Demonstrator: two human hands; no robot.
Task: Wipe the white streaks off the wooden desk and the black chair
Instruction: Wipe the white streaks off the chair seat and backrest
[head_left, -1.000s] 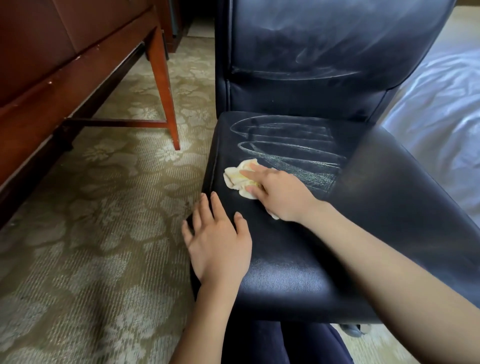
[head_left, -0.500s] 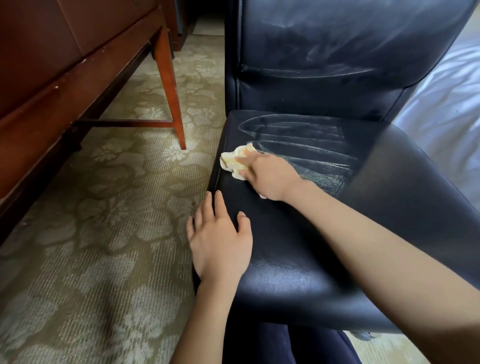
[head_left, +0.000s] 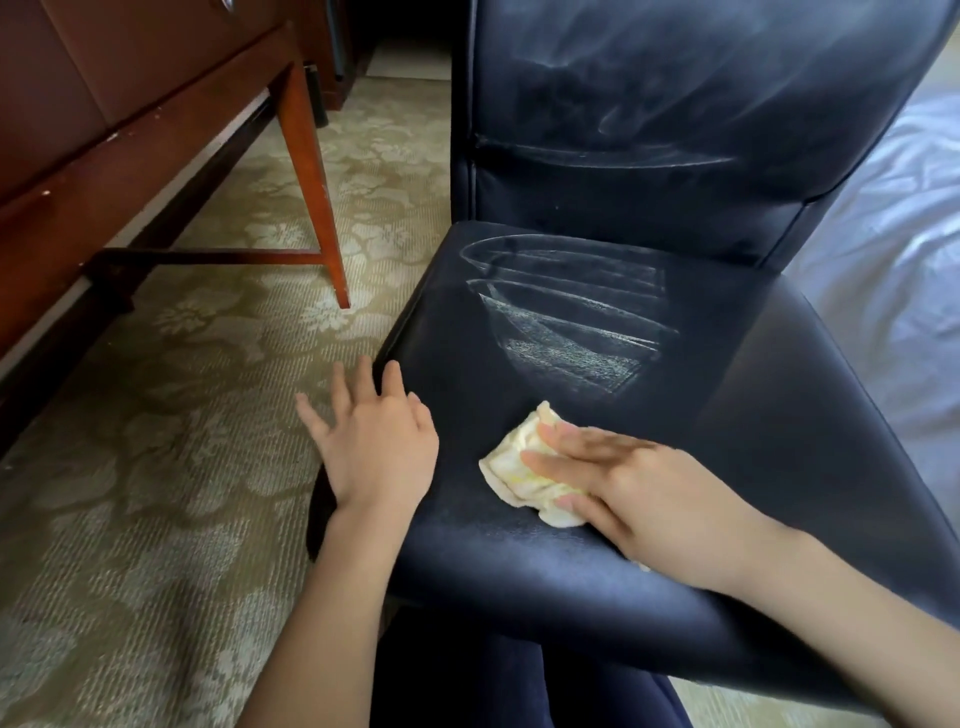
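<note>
Head view: wiping the chair seat (head_left: 779, 415), our right hand (head_left: 644, 488) presses flat on the cloth (head_left: 514, 473), left hand (head_left: 379, 447) spread flat; we reckon the white streaks (head_left: 566, 332) ahead need the next pass.

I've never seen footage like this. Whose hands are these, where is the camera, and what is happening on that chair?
No machine here: a person wears a camera on the head, so you look down at their own hands. The left hand rests flat on the edge of the black chair. The right hand presses a pale yellow cloth onto the seat with straight fingers. White streaks show further back on the seat, fainter ones on the backrest. A wooden desk stands to the left on patterned carpet.
</note>
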